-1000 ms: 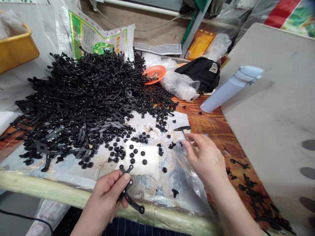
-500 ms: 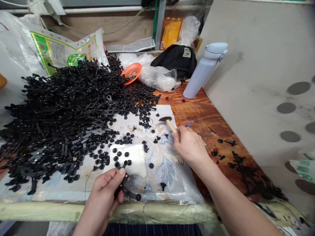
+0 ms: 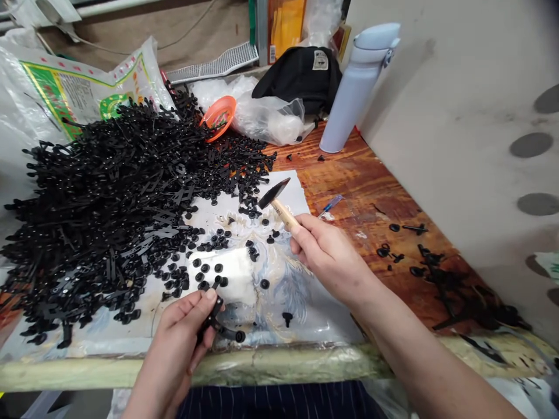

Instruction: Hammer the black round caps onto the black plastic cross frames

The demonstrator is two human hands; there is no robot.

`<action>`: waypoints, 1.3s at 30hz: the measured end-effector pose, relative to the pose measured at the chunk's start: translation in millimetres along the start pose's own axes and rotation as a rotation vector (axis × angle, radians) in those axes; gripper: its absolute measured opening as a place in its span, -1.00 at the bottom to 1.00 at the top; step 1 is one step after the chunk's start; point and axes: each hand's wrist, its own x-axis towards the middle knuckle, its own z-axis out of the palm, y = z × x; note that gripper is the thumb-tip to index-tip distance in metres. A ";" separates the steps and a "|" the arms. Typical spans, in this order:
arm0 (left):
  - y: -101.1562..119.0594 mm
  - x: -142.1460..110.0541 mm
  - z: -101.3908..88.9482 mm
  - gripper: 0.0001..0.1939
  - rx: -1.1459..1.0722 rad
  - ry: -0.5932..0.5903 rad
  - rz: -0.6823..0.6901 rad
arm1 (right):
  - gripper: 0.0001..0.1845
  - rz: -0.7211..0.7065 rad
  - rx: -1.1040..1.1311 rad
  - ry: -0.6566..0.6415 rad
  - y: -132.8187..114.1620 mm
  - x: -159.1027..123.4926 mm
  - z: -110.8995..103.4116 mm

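While the right grip sat at four o'clock from the centre of my view, closed around a wooden-handled hammer, the dark head of that hammer lay almost dead centre, aimed away from me. How high it stood above the patterned sheet I could not tell. At seven o'clock I had the left grip pinching a black linkage, its curved arm sticking out toward four o'clock from the hand. The linkage's upper end overlapped the near edge of a white pad; whether they touched was unclear to me. Several round black caps rested on that pad.

From nine o'clock round toward eleven, I saw a great heap of black parts spread over the table, with an orange dish tilted against its far edge. A printed sack slumped behind it at ten. I noted a black bag at twelve, a pale blue bottle upright at one, a blue pen-like item at three, and more loose black pieces at four, well beyond the right grip.
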 end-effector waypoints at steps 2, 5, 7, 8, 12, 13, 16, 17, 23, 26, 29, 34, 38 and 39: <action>-0.1 -0.1 0.3 -0.63 0.005 0.007 0.000 | -0.71 -0.003 0.015 -0.001 0.3 0.0 -0.9; -0.8 0.7 -0.4 -0.63 0.023 0.006 -0.005 | -0.71 -0.002 0.016 -0.001 0.2 -0.7 -1.5; -1.2 1.4 -0.9 -0.63 0.036 0.000 -0.002 | -0.72 -0.002 0.007 -0.004 -0.2 -1.2 -1.3; -1.4 1.6 -1.0 -0.62 0.042 -0.006 -0.002 | -0.72 -0.005 0.003 -0.006 -0.6 -1.6 -1.0; -1.7 1.0 0.2 -0.61 0.038 -0.002 0.000 | -0.72 -0.032 -0.025 -0.032 -3.6 -3.7 1.1; -1.7 0.6 0.6 -0.62 0.030 0.004 0.000 | -0.72 -0.037 -0.033 -0.044 -4.6 -4.4 1.7; -1.5 -0.4 1.2 -0.64 0.009 0.001 0.010 | -0.74 -0.040 -0.060 -0.067 -6.9 -5.9 3.2; -1.1 -0.6 1.3 -0.64 0.003 0.001 0.014 | -0.74 -0.038 -0.065 -0.067 -7.4 -6.1 3.4; 0.7 0.6 2.4 -0.62 0.014 0.028 0.017 | -0.74 -0.042 -0.079 -0.054 -8.7 -5.1 2.3; 0.9 0.6 2.2 -0.62 0.047 0.034 -0.010 | -0.74 -0.053 -0.087 -0.056 -7.6 -5.0 2.4; 3.1 -2.0 2.9 -0.61 0.076 0.054 -0.039 | -0.75 -0.066 -0.080 -0.057 -5.6 -4.6 3.0; 7.0 -6.7 7.9 -0.62 0.099 0.123 -0.041 | -0.77 -0.100 -0.078 -0.066 -10.6 -9.3 0.5; 1.5 -3.6 8.9 -0.57 0.141 0.096 0.049 | -0.85 -0.285 -0.060 -0.175 -23.8 -23.7 -1.5; -0.5 -2.4 8.7 -0.57 0.149 0.082 0.073 | -0.86 -0.311 -0.075 -0.226 -26.1 -28.1 -0.4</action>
